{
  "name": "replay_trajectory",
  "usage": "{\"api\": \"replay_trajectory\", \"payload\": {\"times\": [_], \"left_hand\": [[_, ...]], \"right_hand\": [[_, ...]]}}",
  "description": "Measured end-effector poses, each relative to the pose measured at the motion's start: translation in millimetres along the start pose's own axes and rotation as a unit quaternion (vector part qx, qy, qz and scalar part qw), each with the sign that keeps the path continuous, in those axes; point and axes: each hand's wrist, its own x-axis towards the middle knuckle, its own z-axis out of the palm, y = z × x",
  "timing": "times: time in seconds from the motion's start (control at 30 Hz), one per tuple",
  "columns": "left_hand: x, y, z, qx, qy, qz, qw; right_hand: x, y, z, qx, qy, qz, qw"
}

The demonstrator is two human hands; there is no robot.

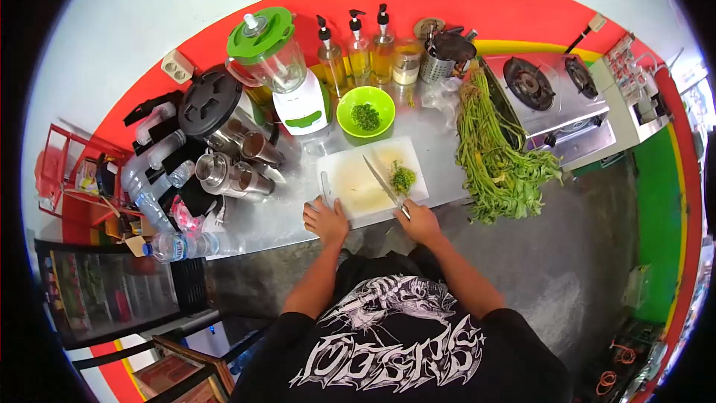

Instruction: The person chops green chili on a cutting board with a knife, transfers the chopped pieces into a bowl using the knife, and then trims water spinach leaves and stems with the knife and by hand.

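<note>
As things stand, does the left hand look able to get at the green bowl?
Likely yes: the left hand rests at the cutting board's near-left corner, and bare board lies between it and the green bowl, though the tip of the knife sits close to that path.

black shirt (pixel 403 336): stylised white lettering (pixel 391 362), reading unsure | water bottle (pixel 195 245): label (pixel 178 247) unclear

This is looking like a kitchen: a two-burner gas stove (pixel 556 113) is standing at the right, and a green-lidded blender (pixel 280 71) is standing at the far left of a metal surface (pixel 280 225), where three pump bottles (pixel 359 56) are lining the far side. A white cutting board (pixel 347 186) is bearing chopped greens (pixel 403 177), and leafy stalks (pixel 488 149) are lying at right.
</note>
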Motion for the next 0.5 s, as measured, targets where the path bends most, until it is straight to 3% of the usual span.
{"api": "replay_trajectory", "payload": {"times": [0.07, 0.1, 0.13, 0.23, 0.37, 0.5], "left_hand": [[18.7, 1.6, -23.8, -0.058, -0.088, -0.003, 0.994], [27.3, 0.5, -23.3, -0.040, -0.053, 0.008, 0.998], [34.8, -2.4, -23.7, -0.045, -0.052, 0.003, 0.998], [54.3, -17.7, -20.4, -0.013, -0.145, 0.057, 0.988], [66.3, -18.7, -29.2, -0.001, -0.248, 0.056, 0.967], [66.4, -29.0, -49.7, -0.056, -0.264, 0.052, 0.961]], "right_hand": [[-6.8, -2.1, -3.5, 0.075, 0.007, 0.019, 0.997], [-10.8, -4.4, -0.8, 0.095, 0.066, 0.013, 0.993], [-13.5, -5.3, 0.6, 0.090, 0.064, 0.009, 0.994], [-23.8, -9.4, 2.2, 0.115, 0.086, 0.082, 0.986], [-39.0, -28.8, 2.2, 0.153, 0.128, 0.101, 0.975], [-54.3, -50.5, 5.5, 0.133, 0.156, 0.125, 0.971]]}}
